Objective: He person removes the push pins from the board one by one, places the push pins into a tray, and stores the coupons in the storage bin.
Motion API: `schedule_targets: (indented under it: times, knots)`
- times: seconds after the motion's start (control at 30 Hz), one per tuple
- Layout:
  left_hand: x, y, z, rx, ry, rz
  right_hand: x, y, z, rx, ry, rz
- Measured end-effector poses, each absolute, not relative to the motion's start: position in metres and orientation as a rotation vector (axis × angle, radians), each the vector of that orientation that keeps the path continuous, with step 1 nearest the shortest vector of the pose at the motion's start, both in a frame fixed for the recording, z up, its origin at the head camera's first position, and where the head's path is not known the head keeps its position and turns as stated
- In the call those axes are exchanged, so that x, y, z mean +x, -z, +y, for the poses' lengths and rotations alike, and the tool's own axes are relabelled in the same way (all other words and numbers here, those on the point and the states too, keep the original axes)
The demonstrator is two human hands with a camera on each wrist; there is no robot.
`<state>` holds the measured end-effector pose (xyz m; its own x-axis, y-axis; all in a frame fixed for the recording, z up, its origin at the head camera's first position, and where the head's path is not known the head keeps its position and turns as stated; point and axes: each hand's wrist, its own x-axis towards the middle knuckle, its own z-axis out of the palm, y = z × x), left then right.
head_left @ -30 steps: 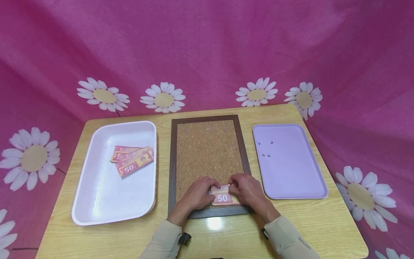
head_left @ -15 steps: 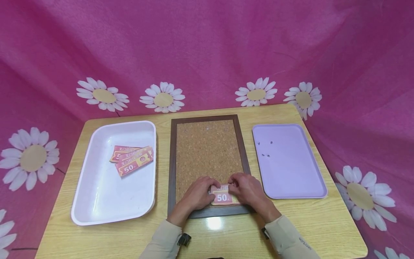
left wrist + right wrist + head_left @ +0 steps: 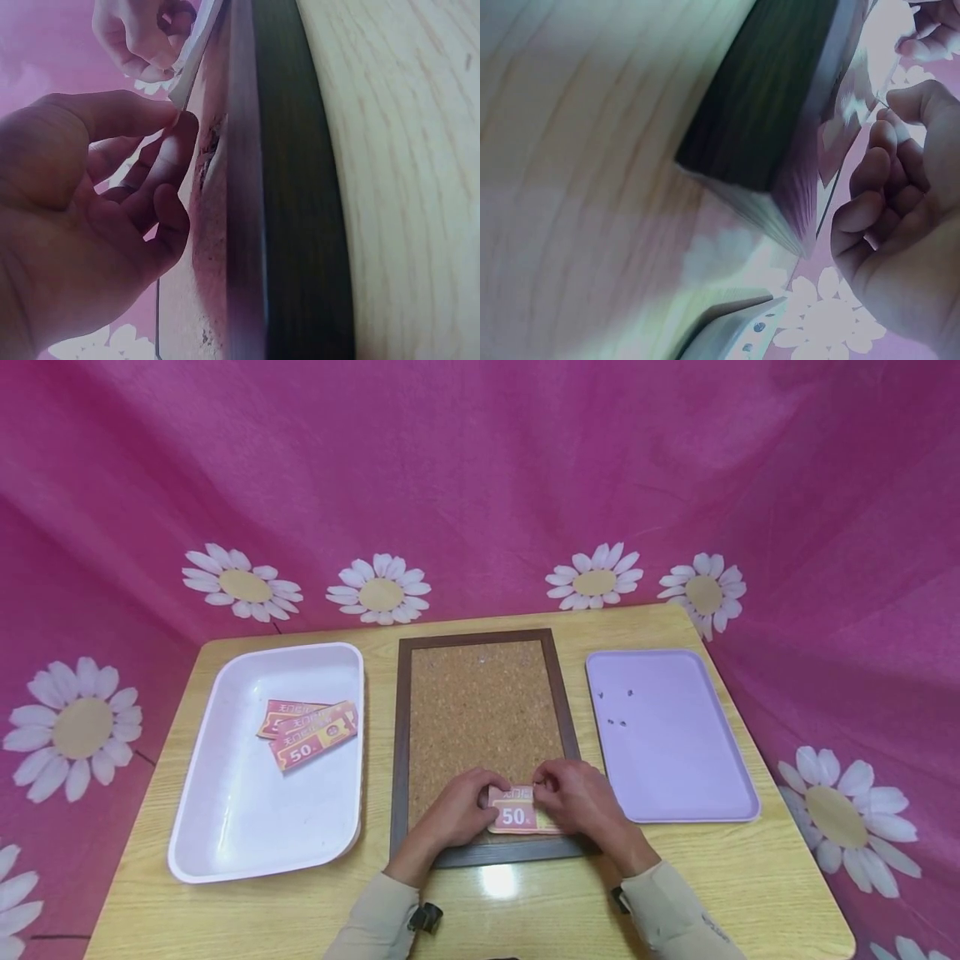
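A pink-and-yellow coupon printed with "50" lies over the lower part of a cork board in a dark wooden frame. My left hand pinches its left edge between thumb and forefinger; in the left wrist view that edge of the coupon is lifted off the cork. At the coupon's upper edge, my right hand pinches a push pin, mostly covered by the fingertips. Its thin needle shows in the right wrist view. The right hand hides the coupon's right part.
To the left stands a white basin with several overlapping coupons. A purple tray on the right holds several small pins. Beneath everything is a wooden table, backed by a pink flowered cloth.
The right hand has shifted very slightly to the right along the coupon's upper edge. The left hand keeps its pinch, and the coupon stays nearly in place.
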<state>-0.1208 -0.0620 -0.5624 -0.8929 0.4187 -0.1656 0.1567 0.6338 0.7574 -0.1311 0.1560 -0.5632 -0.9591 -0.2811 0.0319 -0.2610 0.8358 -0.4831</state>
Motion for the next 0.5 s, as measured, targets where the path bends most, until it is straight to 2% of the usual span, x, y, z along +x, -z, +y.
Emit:
schedule_targets:
  times: [0.5]
  knots:
    - [-0.118, 0.551, -0.069, 0.374, -1.218, 2.482, -0.135, 0.553, 0.162, -0.439, 0.752, 3.019]
